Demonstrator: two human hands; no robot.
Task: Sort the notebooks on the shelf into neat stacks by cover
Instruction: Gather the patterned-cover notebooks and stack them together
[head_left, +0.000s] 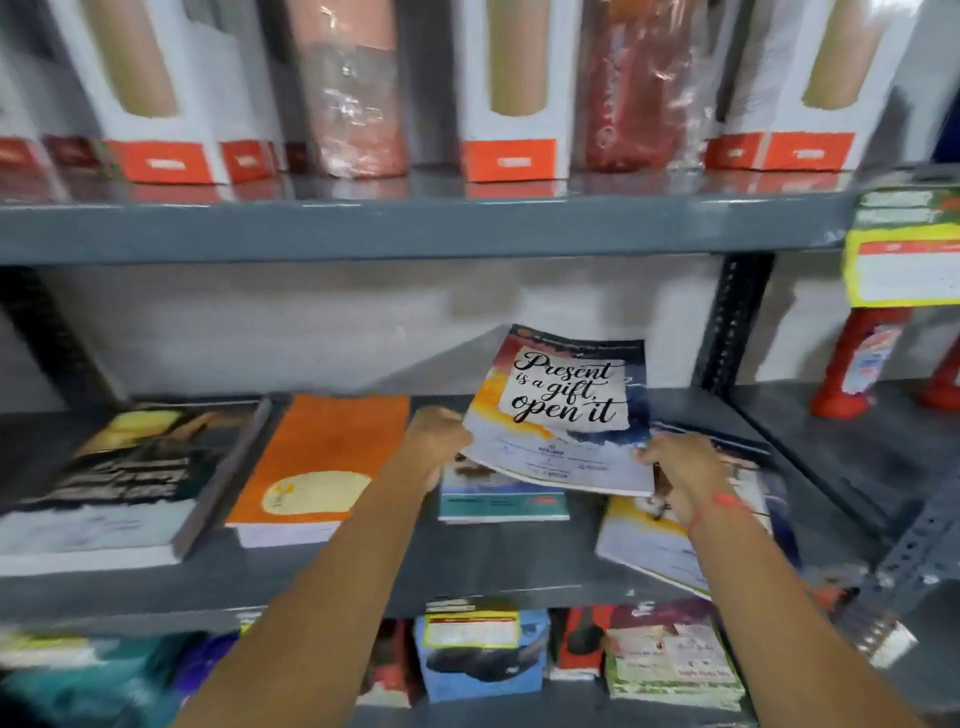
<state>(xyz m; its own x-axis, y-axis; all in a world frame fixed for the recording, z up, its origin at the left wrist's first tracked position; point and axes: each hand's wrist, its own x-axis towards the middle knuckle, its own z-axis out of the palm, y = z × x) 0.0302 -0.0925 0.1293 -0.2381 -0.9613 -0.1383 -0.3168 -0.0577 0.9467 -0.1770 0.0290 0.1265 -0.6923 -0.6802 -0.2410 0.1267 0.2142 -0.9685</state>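
A notebook with the words "Present is a gift, open it" (563, 405) is tilted up above the grey middle shelf (467, 561). My left hand (436, 441) grips its lower left corner and my right hand (680, 467) grips its lower right corner. Under it lies a teal-edged notebook (501, 501). To the right, a stack with a similar watercolour cover (654, 545) lies askew under my right wrist. An orange stack (322, 467) and a dark-covered stack (119, 478) lie to the left.
White boxes with tubes (509, 93) and wrapped rolls (348, 88) fill the upper shelf. Packs of stationery (483, 660) crowd the lower shelf. A slotted upright post (727, 332) stands right of the notebooks. Red items (852, 374) sit on the neighbouring shelf.
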